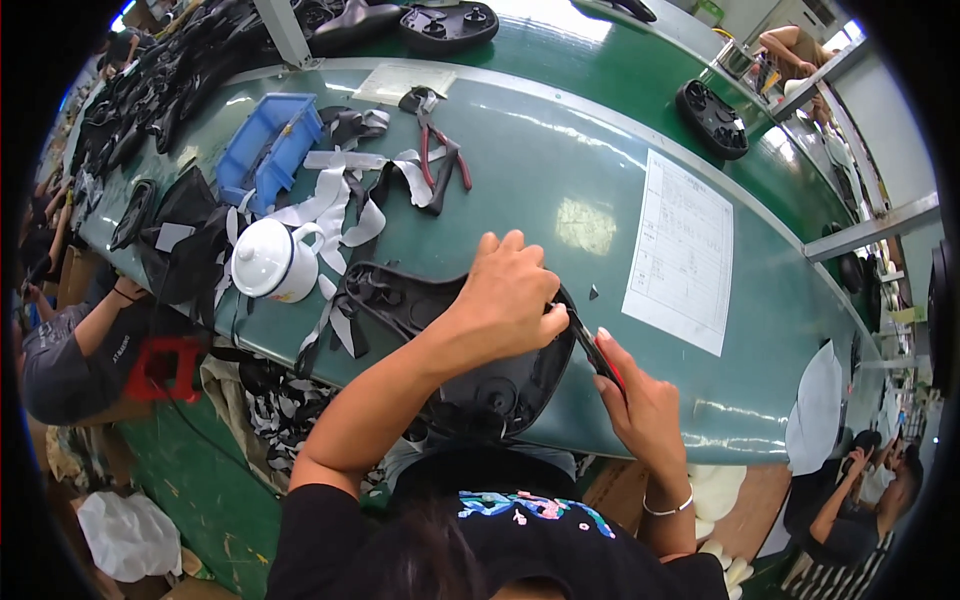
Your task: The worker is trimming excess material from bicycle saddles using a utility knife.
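A black moulded plastic part with ribs and round holes lies on the green table in front of me. My left hand presses down on its right side, fingers curled over the edge. A thin tool with a red and black handle is gripped in my right hand, its tip at the part's right rim beside my left fingers. A silver bracelet is on my right wrist.
A white lidded mug, white and black strips, red-handled pliers, a blue bin and a printed sheet lie on the table. More black parts sit on the far belt. Other people work at left and lower right.
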`<state>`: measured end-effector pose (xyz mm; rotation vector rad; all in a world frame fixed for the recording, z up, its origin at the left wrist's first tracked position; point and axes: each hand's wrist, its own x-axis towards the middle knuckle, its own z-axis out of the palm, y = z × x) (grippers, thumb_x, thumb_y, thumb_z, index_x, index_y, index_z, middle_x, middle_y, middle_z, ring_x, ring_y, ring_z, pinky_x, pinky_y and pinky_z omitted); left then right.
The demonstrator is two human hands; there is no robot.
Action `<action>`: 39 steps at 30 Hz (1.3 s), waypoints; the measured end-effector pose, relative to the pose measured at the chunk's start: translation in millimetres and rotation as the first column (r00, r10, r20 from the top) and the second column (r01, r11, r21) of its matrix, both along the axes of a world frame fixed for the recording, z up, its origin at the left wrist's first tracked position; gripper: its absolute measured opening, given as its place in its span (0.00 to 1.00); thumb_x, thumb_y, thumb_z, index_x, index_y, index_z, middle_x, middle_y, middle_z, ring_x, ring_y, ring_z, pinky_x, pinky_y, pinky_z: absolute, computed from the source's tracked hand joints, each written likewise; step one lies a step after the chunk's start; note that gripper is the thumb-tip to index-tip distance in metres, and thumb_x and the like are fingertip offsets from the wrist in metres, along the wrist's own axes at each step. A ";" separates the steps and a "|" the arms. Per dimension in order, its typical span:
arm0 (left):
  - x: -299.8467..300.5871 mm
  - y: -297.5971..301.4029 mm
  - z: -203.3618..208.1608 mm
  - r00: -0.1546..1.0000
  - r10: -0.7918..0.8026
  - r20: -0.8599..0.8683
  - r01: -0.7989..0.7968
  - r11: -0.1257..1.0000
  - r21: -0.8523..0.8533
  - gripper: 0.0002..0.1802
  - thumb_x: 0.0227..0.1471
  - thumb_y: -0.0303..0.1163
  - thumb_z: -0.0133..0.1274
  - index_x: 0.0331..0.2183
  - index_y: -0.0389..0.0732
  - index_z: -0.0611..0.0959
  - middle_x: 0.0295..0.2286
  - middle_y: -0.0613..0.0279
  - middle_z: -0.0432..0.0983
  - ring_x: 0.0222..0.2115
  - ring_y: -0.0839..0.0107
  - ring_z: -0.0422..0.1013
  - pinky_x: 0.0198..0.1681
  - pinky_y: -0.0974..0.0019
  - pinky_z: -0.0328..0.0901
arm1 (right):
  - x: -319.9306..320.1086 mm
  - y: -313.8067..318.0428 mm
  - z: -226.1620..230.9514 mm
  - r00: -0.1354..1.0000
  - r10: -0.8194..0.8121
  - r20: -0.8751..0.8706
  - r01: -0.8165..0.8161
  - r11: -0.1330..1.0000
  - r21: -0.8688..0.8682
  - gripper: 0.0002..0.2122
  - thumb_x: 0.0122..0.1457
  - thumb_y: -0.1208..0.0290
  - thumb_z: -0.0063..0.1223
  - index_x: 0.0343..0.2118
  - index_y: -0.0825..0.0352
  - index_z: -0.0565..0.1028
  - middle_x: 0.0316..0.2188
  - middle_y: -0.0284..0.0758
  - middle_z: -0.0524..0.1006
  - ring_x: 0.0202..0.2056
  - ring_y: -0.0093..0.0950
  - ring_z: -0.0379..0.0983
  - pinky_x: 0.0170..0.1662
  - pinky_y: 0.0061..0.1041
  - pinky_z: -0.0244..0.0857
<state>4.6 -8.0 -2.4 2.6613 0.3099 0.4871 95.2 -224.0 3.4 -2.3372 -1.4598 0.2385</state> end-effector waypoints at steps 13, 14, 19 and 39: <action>6.1 18.8 5.6 0.968 0.186 0.171 0.177 -0.013 -0.984 0.17 0.49 0.27 0.50 0.13 0.44 0.64 0.18 0.74 0.57 0.25 0.84 0.54 0.30 0.77 0.48 | -39.9 5.2 12.9 0.991 -0.087 0.103 0.114 0.945 -0.307 0.29 0.56 0.68 0.50 0.61 0.55 0.58 0.15 0.40 0.71 0.15 0.42 0.67 0.20 0.39 0.59; 7.1 13.9 7.7 0.946 0.166 0.280 0.289 -0.037 -0.957 0.16 0.50 0.28 0.50 0.15 0.43 0.66 0.20 0.72 0.58 0.26 0.83 0.55 0.30 0.77 0.49 | -38.4 10.9 11.5 0.988 -0.107 0.109 0.132 0.958 -0.253 0.28 0.57 0.66 0.49 0.62 0.56 0.57 0.14 0.39 0.71 0.14 0.40 0.68 0.18 0.39 0.58; 4.6 13.7 12.7 0.640 0.652 0.406 0.709 -0.299 -0.638 0.13 0.52 0.35 0.53 0.20 0.42 0.73 0.25 0.68 0.63 0.29 0.77 0.59 0.32 0.73 0.53 | -65.1 -0.4 22.7 0.991 -0.125 0.051 0.134 0.958 -0.253 0.28 0.58 0.67 0.48 0.61 0.59 0.56 0.21 0.44 0.76 0.19 0.46 0.70 0.23 0.41 0.60; -31.4 47.1 -21.4 0.815 0.576 0.058 0.099 -0.041 -0.994 0.20 0.60 0.42 0.42 0.39 0.36 0.81 0.41 0.62 0.74 0.44 0.73 0.64 0.50 0.69 0.54 | 14.6 18.5 54.9 0.949 0.165 0.267 -0.070 0.941 -0.331 0.21 0.54 0.64 0.52 0.53 0.45 0.70 0.13 0.35 0.71 0.15 0.36 0.69 0.19 0.34 0.58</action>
